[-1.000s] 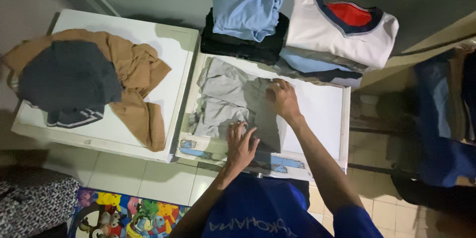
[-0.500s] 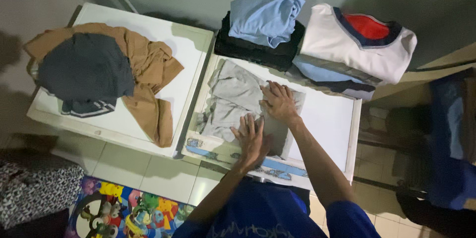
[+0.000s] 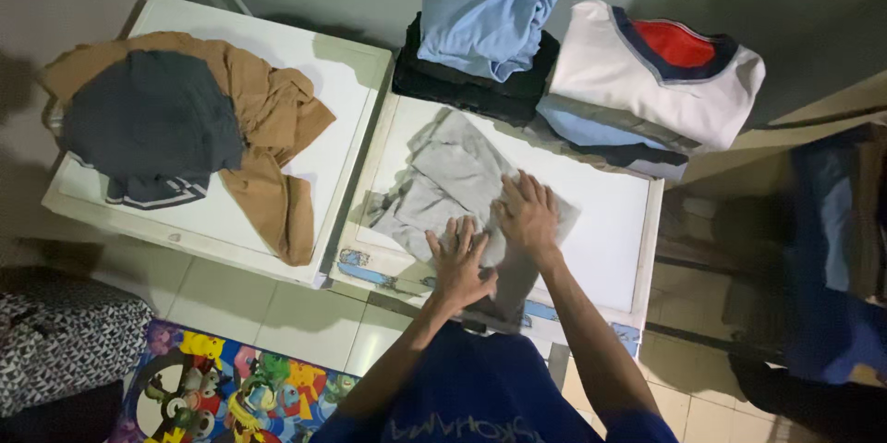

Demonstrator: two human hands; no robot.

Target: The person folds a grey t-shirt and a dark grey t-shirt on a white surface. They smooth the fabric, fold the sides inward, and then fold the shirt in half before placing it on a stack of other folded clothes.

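- Two white tables are standing side by side on a tiled floor — the left table (image 3: 346, 83) is carrying a brown garment (image 3: 268, 129) with a dark grey garment (image 3: 152, 120) lying on top of it.
- The right table (image 3: 610, 230) is bearing folded stacks along its far edge: a light blue top (image 3: 485, 27) sitting on black clothes (image 3: 462, 87), and a white shirt with a red-lined collar (image 3: 647, 69).
- A grey garment (image 3: 443, 184) is lying crumpled on the right table's near left part, reaching under both hands.
- The right hand (image 3: 528, 214) is pressing flat on the garment's right edge, fingers spread.
- The left hand (image 3: 459, 263) is pressing flat just beside it — nearer the front edge, gripping nothing.
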